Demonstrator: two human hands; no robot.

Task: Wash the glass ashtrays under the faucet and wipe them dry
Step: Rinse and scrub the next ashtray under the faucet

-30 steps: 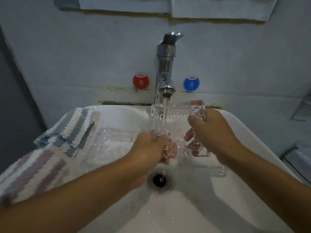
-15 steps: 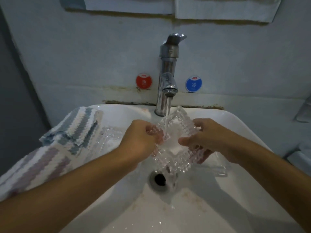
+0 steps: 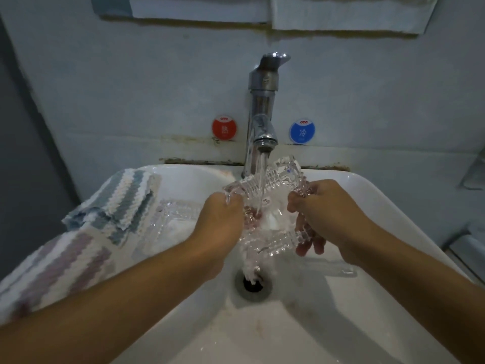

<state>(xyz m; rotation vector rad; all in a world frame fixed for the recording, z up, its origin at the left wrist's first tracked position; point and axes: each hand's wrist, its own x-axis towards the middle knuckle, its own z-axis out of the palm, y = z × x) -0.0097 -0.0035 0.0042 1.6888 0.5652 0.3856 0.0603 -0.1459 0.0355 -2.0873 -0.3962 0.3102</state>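
Observation:
A square cut-glass ashtray [image 3: 275,206] is held tilted under the running chrome faucet [image 3: 261,119], and water streams over it into the drain [image 3: 253,283]. My left hand [image 3: 223,222] grips its left edge. My right hand [image 3: 322,214] grips its right edge, fingers curled beneath. A second glass ashtray [image 3: 170,219] lies on the left part of the white sink [image 3: 367,206], beside the striped cloths [image 3: 115,200]. Another clear glass piece [image 3: 341,269] lies in the basin at the right, under my right forearm.
A second striped cloth [image 3: 60,264] hangs over the sink's left rim. Red hot [image 3: 224,128] and blue cold [image 3: 302,131] stickers flank the faucet on the wall. A shelf edge shows at the far right.
The ashtray has been turned in both hands, from upright on edge to tilted with its hollow under the stream. My hands have shifted slightly apart along its edges.

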